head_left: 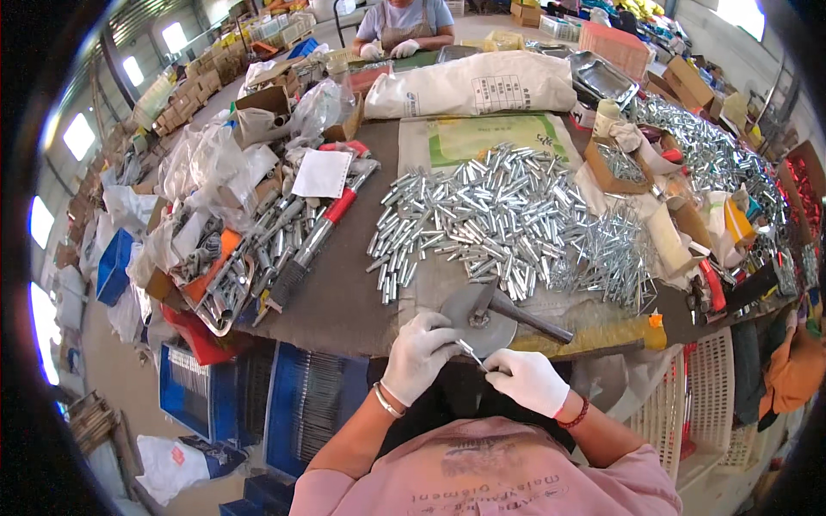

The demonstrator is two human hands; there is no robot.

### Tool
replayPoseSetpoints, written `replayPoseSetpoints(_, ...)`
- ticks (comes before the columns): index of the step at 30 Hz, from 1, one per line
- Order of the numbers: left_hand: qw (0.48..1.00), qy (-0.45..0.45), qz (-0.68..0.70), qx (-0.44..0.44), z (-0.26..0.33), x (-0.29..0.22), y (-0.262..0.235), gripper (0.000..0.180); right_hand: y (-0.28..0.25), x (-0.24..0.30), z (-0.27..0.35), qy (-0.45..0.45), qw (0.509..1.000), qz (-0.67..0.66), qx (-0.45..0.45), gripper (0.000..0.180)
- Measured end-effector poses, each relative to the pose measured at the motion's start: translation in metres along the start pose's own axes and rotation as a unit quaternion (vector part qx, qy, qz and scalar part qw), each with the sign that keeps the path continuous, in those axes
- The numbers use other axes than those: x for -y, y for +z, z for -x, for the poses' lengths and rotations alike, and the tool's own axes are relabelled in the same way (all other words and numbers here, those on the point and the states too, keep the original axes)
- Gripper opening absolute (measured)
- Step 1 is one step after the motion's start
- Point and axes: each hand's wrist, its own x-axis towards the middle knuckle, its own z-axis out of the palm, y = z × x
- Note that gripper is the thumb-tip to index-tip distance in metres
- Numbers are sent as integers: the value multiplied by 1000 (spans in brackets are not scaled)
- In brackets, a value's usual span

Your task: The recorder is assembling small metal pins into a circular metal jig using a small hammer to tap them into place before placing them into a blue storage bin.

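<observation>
My left hand (422, 357), in a white glove, pinches a small shiny metal sleeve (465, 347) at the table's near edge. My right hand (532, 383), gloved too, closes on a thin metal pin (479, 363) whose tip meets the sleeve's end; whether it is inside I cannot tell. Just beyond my hands a hammer (535, 321) lies across a round grey metal disc (497, 341). A broad heap of silvery metal sleeves (490, 215) covers the middle of the table, and a pile of thin metal pins (613, 258) adjoins it on the right.
Plastic bags (206, 172) and metal tools (301, 249) crowd the left. Beyond the heap lies a rolled white sack (473, 86); a co-worker (404, 30) in white gloves sits behind it. Cartons (615, 165) and more metal parts (697, 138) fill the right. Blue crates (284, 413) stand below.
</observation>
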Motion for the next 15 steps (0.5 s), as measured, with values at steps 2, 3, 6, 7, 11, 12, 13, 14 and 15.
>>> replayPoseSetpoints(2,994,-27,-41,-98,7,-13,10,21,5,-1,1,41,994,-97,21,21)
replayPoseSetpoints(3,992,-83,-27,-86,20,-13,16,28,7,-1,3,76,986,-144,35,20)
replayPoseSetpoints(6,970,-202,111,-72,35,-27,31,47,6,7,5,118,968,-215,57,20)
replayPoseSetpoints(7,954,-245,160,-70,36,-32,33,49,8,8,8,145,952,-261,63,20)
replayPoseSetpoints(11,892,-340,289,-71,32,-30,40,60,16,4,6,149,942,-297,43,16)
replayPoseSetpoints(12,874,-361,318,-77,30,-29,40,62,20,1,6,114,946,-301,36,16)
replayPoseSetpoints(13,884,-339,311,-84,30,-32,39,60,16,7,5,117,953,-276,39,17)
replayPoseSetpoints(14,884,-353,299,-67,30,-33,33,57,20,9,5,90,963,-255,14,18)
replayPoseSetpoints(15,872,-370,309,-84,31,-34,32,55,14,23,6,135,948,-285,31,19)
